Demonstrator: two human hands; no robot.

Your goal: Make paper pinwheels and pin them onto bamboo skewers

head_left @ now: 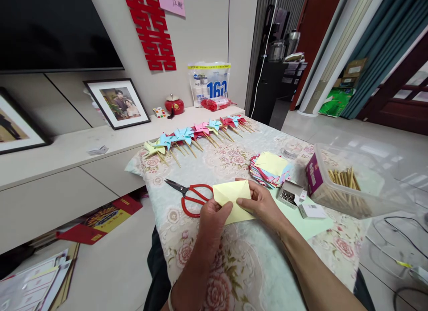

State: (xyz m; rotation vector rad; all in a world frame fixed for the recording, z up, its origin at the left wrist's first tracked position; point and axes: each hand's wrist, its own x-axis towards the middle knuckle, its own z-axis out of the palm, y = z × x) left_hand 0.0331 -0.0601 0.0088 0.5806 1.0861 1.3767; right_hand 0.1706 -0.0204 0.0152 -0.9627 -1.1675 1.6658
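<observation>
Between both hands is a pale yellow square of paper [232, 191] with fold creases across it. My left hand [214, 217] pinches its lower left side, thumb on top. With thumb on top and fingers behind, my right hand [259, 199] grips the right side. Just left of the paper lie scissors [190, 195] with red handles, their blades pointing left. To the right is a stack of coloured paper squares [270, 166], a yellow one on top. Beside it sits a small open box of metal fasteners [290, 195]. Finished paper pinwheels [183, 135] on sticks line the table's far edge.
A clear plastic tub [347, 204] holding wooden sticks [344, 177] stands at the right. A small white box [312, 211] lies on a green sheet [310, 228]. A round clear container [291, 149] is behind the paper stack. A flowered cloth [234, 266] covers the table.
</observation>
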